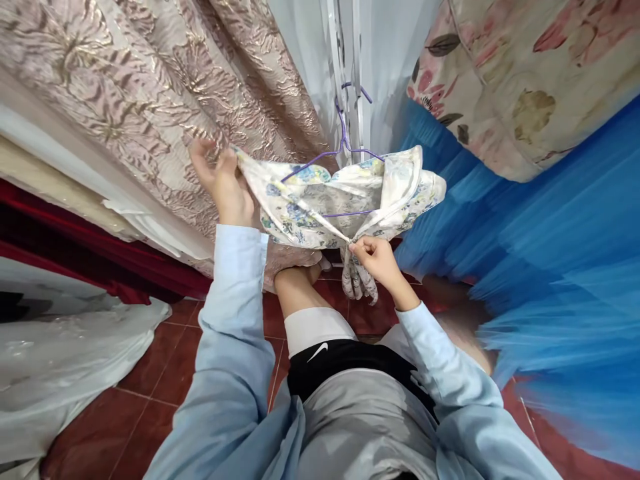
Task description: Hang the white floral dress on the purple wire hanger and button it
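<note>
A white garment with blue and yellow flowers, a top or a dress, hangs in front of me on a thin purple hanger. My left hand is raised at its left shoulder, with the edge of the cloth between thumb and fingers. At the bottom of the neckline, my right hand pinches the point where the front edges meet. The hanger's bar shows through the neck opening. Below my right hand, a gathered end of patterned cloth dangles. The garment's right shoulder is folded over the hanger.
White metal rails stand behind the hanger. On the left hang a pink embossed fabric and dark red cloth. Blue tulle and a floral cloth hang on the right. The floor has red tiles.
</note>
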The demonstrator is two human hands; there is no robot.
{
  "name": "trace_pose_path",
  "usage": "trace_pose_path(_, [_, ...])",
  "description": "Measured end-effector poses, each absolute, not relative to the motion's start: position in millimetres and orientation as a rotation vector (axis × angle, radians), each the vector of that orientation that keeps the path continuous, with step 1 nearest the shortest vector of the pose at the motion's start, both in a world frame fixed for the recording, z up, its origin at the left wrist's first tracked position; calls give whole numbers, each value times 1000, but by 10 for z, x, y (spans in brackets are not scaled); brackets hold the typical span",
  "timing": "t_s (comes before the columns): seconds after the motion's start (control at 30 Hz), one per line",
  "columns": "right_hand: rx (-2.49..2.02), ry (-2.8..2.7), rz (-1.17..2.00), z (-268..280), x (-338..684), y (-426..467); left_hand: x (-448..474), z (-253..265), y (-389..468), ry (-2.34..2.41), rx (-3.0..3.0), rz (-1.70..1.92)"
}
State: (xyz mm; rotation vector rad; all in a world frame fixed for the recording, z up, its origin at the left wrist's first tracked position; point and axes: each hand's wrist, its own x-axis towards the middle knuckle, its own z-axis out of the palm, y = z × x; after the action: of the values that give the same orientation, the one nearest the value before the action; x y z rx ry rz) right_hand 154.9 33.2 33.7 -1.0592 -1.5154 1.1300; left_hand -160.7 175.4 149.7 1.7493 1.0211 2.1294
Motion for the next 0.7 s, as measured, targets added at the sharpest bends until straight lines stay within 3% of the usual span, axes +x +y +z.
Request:
trace_pose_path(0.13, [-1119, -1669, 1122, 236, 1448, 268, -1548, 974, 1473, 1180, 1431, 1889])
trace_pose_path(0.37, [-1350, -1789, 1133, 15, 1482, 183, -456, 106, 601, 1059, 889, 1649])
trace_pose_path(0.57, [-1058, -1803, 1266, 315, 1706, 33, 179, 310, 261, 897, 1569, 1306])
trace_pose_path(0.7, [-956, -1718, 1310, 730, 2051, -12, 203, 421, 244, 712, 1618, 1056])
